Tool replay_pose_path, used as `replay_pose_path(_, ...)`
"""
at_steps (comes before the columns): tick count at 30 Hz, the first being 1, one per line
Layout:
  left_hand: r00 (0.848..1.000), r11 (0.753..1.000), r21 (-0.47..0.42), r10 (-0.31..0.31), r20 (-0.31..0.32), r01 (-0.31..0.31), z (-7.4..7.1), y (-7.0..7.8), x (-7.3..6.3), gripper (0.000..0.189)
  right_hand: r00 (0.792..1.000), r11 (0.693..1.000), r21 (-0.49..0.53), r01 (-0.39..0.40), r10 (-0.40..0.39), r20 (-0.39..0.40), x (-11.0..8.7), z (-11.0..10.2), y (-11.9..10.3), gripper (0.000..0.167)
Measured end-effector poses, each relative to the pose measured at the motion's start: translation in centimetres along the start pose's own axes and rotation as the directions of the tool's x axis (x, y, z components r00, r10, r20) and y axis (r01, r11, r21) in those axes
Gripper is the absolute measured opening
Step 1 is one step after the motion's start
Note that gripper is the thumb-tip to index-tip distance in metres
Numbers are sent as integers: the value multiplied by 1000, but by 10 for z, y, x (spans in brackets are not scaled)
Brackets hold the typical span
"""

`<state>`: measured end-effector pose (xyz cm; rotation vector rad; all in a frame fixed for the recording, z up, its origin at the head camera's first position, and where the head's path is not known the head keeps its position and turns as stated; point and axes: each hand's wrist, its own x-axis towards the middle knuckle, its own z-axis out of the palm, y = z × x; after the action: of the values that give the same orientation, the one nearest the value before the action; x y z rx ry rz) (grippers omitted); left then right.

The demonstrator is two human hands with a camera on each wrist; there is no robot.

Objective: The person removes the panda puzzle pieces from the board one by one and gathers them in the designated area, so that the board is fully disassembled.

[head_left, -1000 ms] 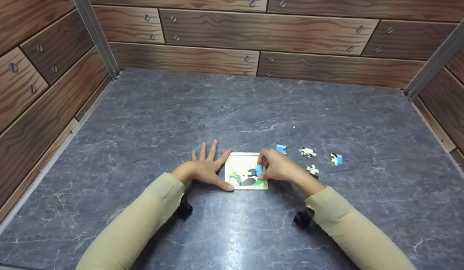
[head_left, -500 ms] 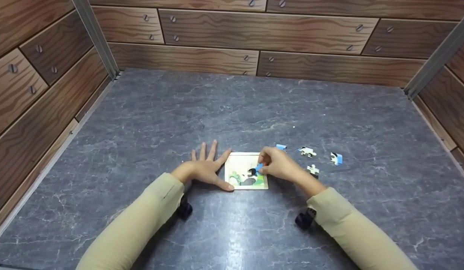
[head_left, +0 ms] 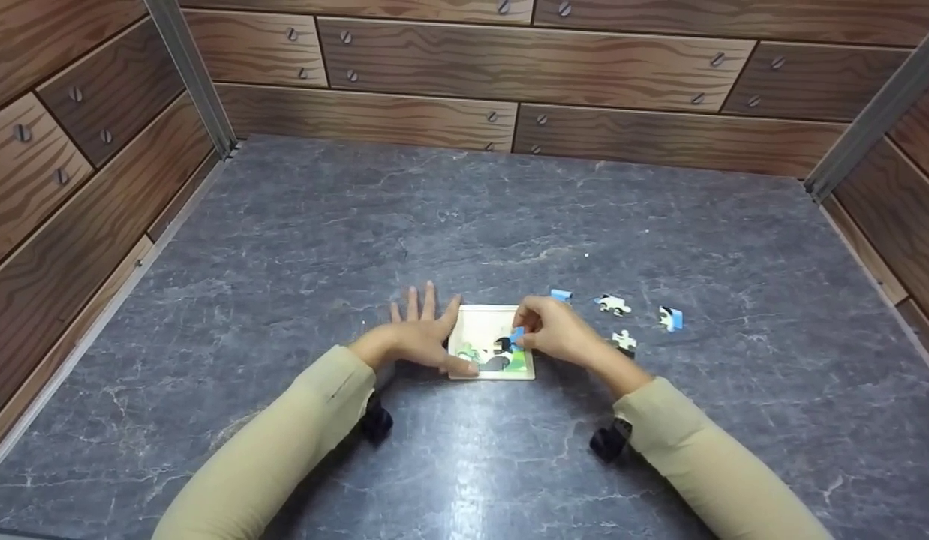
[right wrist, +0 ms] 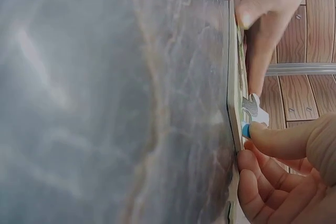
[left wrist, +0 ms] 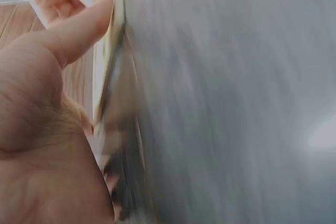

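Observation:
A small square puzzle board (head_left: 483, 322) with a pale wooden frame lies on the table, its front part filled with green, black and white picture. My left hand (head_left: 423, 337) lies spread at the board's left side, thumb resting on the front left corner. At the right side, my right hand (head_left: 558, 326) pinches a blue, black and white puzzle piece (head_left: 518, 337) between thumb and fingers. In the right wrist view that puzzle piece (right wrist: 256, 111) stands tilted over the board. The left wrist view shows the left thumb (left wrist: 84, 30) along the board's edge.
Right of the board lie several loose puzzle pieces: a blue one (head_left: 561, 295) partly behind the right hand, a white and black one (head_left: 613, 304), a blue-edged one (head_left: 670, 319) and a pale one (head_left: 624, 343). Wood-patterned walls (head_left: 419, 64) enclose the grey table (head_left: 322, 225).
My right hand has tilted up the blue piece, which lay flatter on the board a second ago. The left thumb has shifted right, farther onto the board's front corner.

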<state>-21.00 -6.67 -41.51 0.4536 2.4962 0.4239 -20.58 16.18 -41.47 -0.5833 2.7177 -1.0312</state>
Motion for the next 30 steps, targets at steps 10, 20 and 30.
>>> replay_pose_path(10, 987, 979, -153, -144, -70, 132, 15, 30, 11, 126, 999, 999, 28, 34, -34, -1, -1, 0, 1, 15)
replay_pose_path(20, 955, 935, -276, -266, -132, 222, 18, 40, 17, 132, 999, 999, 31, 32, -32, -12, -2, -2, 0, 15)
replay_pose_path(30, 935, 908, -315, -330, -128, 278, 19, 47, 20, 133, 998, 998, 27, 60, -60, -21, 0, -2, -2, 9)
